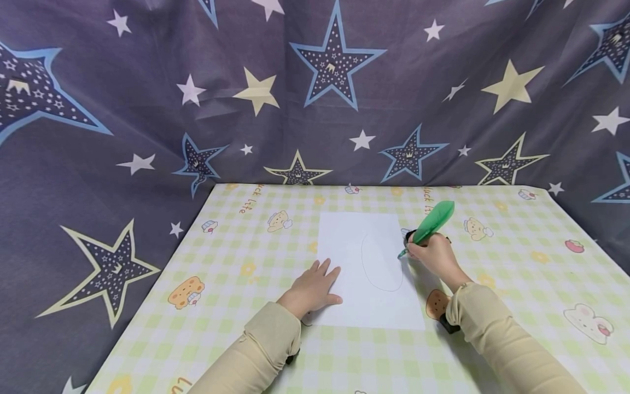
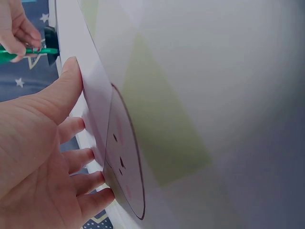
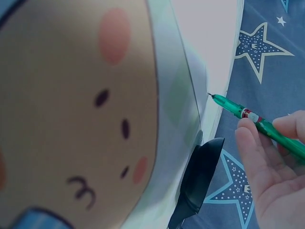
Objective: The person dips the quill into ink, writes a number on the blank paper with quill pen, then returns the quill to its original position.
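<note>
A white sheet of paper (image 1: 344, 235) lies on the table with a thin U-shaped curve drawn on it. My left hand (image 1: 312, 287) rests with fingers spread over the sheet's left edge; in the left wrist view the fingertips (image 2: 72, 71) lie along that edge. Near the sheet's right edge, my right hand (image 1: 433, 254) pinches a green pen (image 3: 228, 104) topped by a large green feather (image 1: 438, 216). The pen's dark tip is at the curve's upper right end. Thumb and fingers hold the barrel just behind a red and white band.
A black dish-shaped thing (image 3: 198, 176) stands on the table beside the right hand, partly hidden by it in the head view. The table wears a green-and-white checked cloth (image 1: 236, 328) with printed cartoon animals. Behind hangs a dark curtain (image 1: 320, 137) patterned with stars.
</note>
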`<act>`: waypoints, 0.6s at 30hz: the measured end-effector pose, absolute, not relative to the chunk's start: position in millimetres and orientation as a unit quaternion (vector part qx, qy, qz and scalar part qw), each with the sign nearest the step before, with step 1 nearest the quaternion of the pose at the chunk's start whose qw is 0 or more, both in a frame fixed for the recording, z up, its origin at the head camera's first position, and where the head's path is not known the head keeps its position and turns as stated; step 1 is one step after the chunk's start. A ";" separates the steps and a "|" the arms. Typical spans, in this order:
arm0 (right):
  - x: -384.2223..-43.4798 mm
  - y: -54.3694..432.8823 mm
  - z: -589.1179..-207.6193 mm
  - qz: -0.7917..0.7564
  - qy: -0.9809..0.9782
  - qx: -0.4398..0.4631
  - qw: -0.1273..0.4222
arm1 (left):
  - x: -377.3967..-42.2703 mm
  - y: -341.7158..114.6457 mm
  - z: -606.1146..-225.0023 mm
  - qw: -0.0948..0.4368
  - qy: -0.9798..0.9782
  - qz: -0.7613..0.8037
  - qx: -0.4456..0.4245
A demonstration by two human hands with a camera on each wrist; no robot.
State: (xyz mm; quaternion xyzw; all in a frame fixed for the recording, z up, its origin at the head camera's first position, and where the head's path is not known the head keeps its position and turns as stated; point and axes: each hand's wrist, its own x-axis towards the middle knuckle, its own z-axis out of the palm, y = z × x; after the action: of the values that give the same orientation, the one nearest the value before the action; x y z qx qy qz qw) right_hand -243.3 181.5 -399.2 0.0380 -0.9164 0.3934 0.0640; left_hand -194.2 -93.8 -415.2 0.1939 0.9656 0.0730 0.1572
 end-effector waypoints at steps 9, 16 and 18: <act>-244.9 179.8 -400.3 0.391 -0.916 0.039 0.075 | -194.5 -93.5 -415.4 0.156 0.966 0.065 0.193; -246.0 179.1 -400.4 0.386 -0.918 0.042 0.079 | -194.2 -93.8 -414.9 0.158 0.966 0.067 0.195; -246.2 179.0 -400.5 0.386 -0.919 0.040 0.077 | -193.8 -93.9 -414.5 0.158 0.966 0.069 0.195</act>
State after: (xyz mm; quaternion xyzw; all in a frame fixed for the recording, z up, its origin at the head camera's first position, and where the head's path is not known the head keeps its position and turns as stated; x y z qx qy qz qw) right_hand -246.2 179.0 -400.5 0.0401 -0.9185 0.3857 0.0774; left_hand -193.8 -93.9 -414.5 0.1945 0.9656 0.0689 0.1582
